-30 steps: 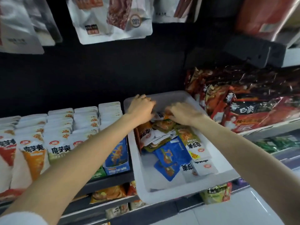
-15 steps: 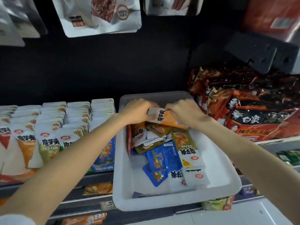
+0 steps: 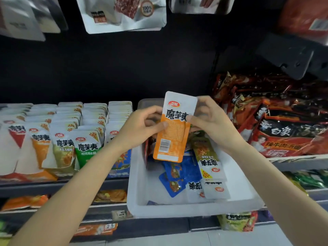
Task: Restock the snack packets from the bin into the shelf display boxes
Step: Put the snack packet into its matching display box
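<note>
An orange-and-white snack packet (image 3: pixel 174 128) stands upright above the white bin (image 3: pixel 195 208), barcode side towards me. My left hand (image 3: pixel 142 126) pinches its left edge and my right hand (image 3: pixel 209 121) grips its right edge. Below them the bin holds several loose packets: blue ones (image 3: pixel 179 173), an olive-and-white one (image 3: pixel 207 157) and white ones (image 3: pixel 211 189). To the left, rows of upright packets fill the shelf display boxes (image 3: pixel 67 139), orange, olive, green and blue-fronted.
Red noodle bags (image 3: pixel 276 121) are stacked on the shelf right of the bin. Silver pouches (image 3: pixel 124 13) hang overhead. More packets and a price tag (image 3: pixel 110 226) sit on lower shelves beneath the boxes.
Both hands dug into the bin's far end, then lifted one orange packet out. It was turned from lying flat to upright and raised above the bin.
</note>
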